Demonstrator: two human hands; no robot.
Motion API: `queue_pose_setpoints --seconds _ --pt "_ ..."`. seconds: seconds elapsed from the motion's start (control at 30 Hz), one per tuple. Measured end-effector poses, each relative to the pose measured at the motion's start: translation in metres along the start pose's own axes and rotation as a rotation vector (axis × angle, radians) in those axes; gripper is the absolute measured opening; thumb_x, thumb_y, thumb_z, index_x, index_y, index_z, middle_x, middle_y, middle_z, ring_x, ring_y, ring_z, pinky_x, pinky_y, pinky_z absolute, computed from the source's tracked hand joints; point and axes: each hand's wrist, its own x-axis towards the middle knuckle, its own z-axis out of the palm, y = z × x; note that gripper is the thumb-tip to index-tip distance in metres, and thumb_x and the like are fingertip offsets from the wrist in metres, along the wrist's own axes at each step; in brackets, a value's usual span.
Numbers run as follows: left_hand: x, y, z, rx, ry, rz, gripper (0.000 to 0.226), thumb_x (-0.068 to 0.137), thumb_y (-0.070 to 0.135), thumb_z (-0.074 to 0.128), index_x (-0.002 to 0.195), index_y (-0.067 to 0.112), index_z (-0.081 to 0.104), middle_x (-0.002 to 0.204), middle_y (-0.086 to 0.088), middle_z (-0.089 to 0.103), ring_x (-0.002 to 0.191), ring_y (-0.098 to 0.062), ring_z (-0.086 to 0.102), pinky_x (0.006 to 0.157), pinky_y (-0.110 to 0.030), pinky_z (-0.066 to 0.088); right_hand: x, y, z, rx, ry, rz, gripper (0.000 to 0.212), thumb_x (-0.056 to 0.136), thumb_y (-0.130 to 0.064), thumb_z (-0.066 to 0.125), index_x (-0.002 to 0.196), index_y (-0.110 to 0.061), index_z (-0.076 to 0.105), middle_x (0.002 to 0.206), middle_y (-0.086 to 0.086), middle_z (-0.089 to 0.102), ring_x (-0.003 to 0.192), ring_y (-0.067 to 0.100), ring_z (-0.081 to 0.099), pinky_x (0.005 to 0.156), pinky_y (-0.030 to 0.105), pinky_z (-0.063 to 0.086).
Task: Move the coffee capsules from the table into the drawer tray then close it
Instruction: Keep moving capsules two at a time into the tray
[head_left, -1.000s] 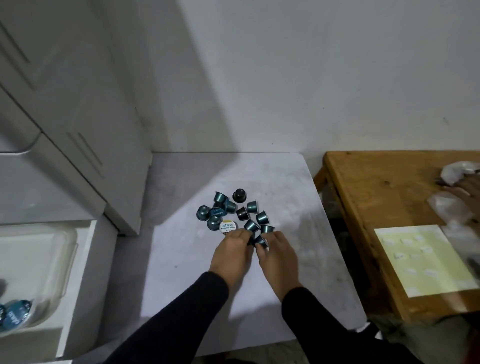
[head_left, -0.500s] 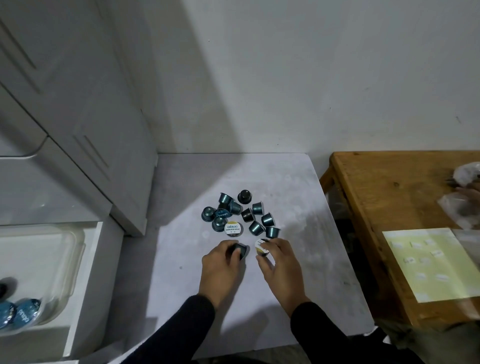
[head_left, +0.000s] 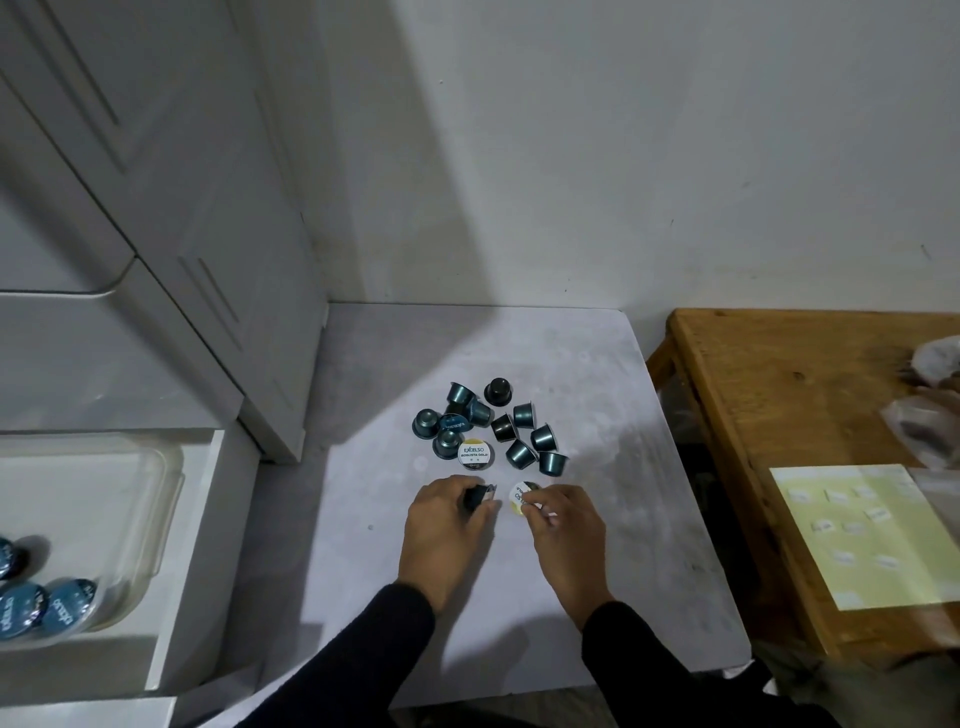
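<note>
Both hands each pinch one capsule beside the capsule cluster (head_left: 488, 431) on the table (head_left: 597, 364).

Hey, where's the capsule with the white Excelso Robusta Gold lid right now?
In the head view, the Excelso capsule sits lid-up on the grey table, at the pile's near edge, just beyond the left hand.

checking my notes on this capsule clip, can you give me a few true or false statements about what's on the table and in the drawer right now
1. Each hand holds a capsule. True: the left hand grips a dark capsule and the right hand a white-lidded capsule.
2. The drawer is shut. False: it stands open at the left.
3. The clear tray already holds blue-lidded capsules. True.
4. No capsules are left on the grey table. False: a pile of capsules lies beyond the hands.
5. The pile sits on the wooden table. False: it is on the grey one.
</note>
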Motion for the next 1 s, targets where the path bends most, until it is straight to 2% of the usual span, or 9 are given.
queue_pose_setpoints --seconds 0.13,0.27,0.33,0.53,0.6,0.67,0.8,0.9,1.0 --pt "-0.002 0.000 -0.003 -0.085 0.012 -0.018 0.013 0.083 0.028 0.060 0.092 0.025 0.069 0.091 0.012 0.067 0.088 -0.002 0.060 0.081 -0.022 0.051 -0.001 -0.001 0.001 0.001 0.004 0.049 0.012 0.076 -0.002 0.067 0.080 -0.011 0.074 0.090 0.012 0.063 0.074 0.010 0.052 0.068 -0.007 0.030" --pt "-0.001 0.001 -0.006 -0.185 0.005 -0.117 0.017 0.086 0.013 0.059 0.093 0.020 0.072 0.091 0.007 0.070 0.083 0.000 0.061 0.073 0.001 0.040 -0.002 -0.004 0.001 0.064 0.012 0.088 0.012 0.077 -0.001 0.067 0.079 -0.011 0.074 0.088 0.011 0.065 0.074 0.012 0.055 0.067 -0.004 0.033" --pt "-0.002 0.002 -0.007 -0.233 0.016 -0.172 0.020 0.087 0.009 0.056 0.090 0.019 0.073 0.086 0.008 0.072 0.081 0.004 0.062 0.069 0.006 0.037 -0.003 -0.006 0.001 0.101 -0.012 0.129 0.014 0.078 -0.001 0.065 0.081 -0.012 0.075 0.089 0.008 0.066 0.075 0.013 0.058 0.066 -0.002 0.036" --pt "-0.007 0.006 -0.019 -0.336 0.079 -0.190 0.025 0.088 0.008 0.055 0.083 0.025 0.073 0.078 0.018 0.070 0.075 0.013 0.061 0.065 0.004 0.038 -0.004 -0.024 -0.008 0.171 -0.064 0.218 0.023 0.077 0.000 0.059 0.082 -0.016 0.075 0.079 -0.004 0.067 0.067 0.000 0.056 0.060 -0.003 0.035" --pt "-0.008 0.010 -0.028 -0.369 0.097 -0.175 0.023 0.088 0.007 0.056 0.084 0.023 0.073 0.079 0.017 0.070 0.073 0.014 0.060 0.065 0.004 0.039 -0.002 -0.034 -0.009 0.187 -0.062 0.196 0.024 0.078 -0.003 0.058 0.082 -0.019 0.075 0.080 -0.002 0.071 0.070 0.005 0.060 0.065 0.003 0.039" --pt "-0.008 0.014 -0.040 -0.431 0.112 -0.157 0.024 0.087 0.006 0.057 0.084 0.023 0.073 0.081 0.015 0.072 0.076 0.009 0.064 0.069 -0.001 0.044 0.001 -0.046 -0.010 0.210 -0.068 0.162 0.023 0.079 -0.004 0.058 0.084 -0.019 0.075 0.078 0.001 0.074 0.071 0.012 0.065 0.068 0.016 0.046" --pt "-0.007 0.023 -0.080 -0.505 0.145 -0.089 0.026 0.087 0.004 0.058 0.081 0.024 0.073 0.085 0.009 0.074 0.079 -0.005 0.069 0.076 -0.018 0.054 0.003 -0.078 -0.014 0.468 -0.047 0.119 0.018 0.082 0.003 0.060 0.087 -0.010 0.072 0.083 0.009 0.073 0.071 0.013 0.068 0.071 0.023 0.055" --pt "-0.012 0.028 -0.124 -0.536 0.167 -0.040 0.028 0.087 0.002 0.058 0.079 0.025 0.072 0.082 0.008 0.073 0.075 -0.003 0.068 0.072 -0.011 0.053 0.003 -0.111 -0.015 0.643 -0.104 0.109 0.020 0.083 0.008 0.057 0.086 -0.007 0.069 0.080 0.009 0.070 0.063 0.002 0.066 0.064 0.015 0.054" --pt "-0.020 0.021 -0.178 -0.490 0.178 0.018 0.028 0.087 0.004 0.059 0.079 0.028 0.072 0.075 0.016 0.073 0.072 0.001 0.068 0.069 -0.007 0.050 -0.004 -0.151 -0.013 0.703 -0.195 0.065 0.025 0.083 0.008 0.057 0.080 -0.014 0.069 0.076 0.005 0.069 0.061 0.003 0.064 0.060 0.010 0.051"
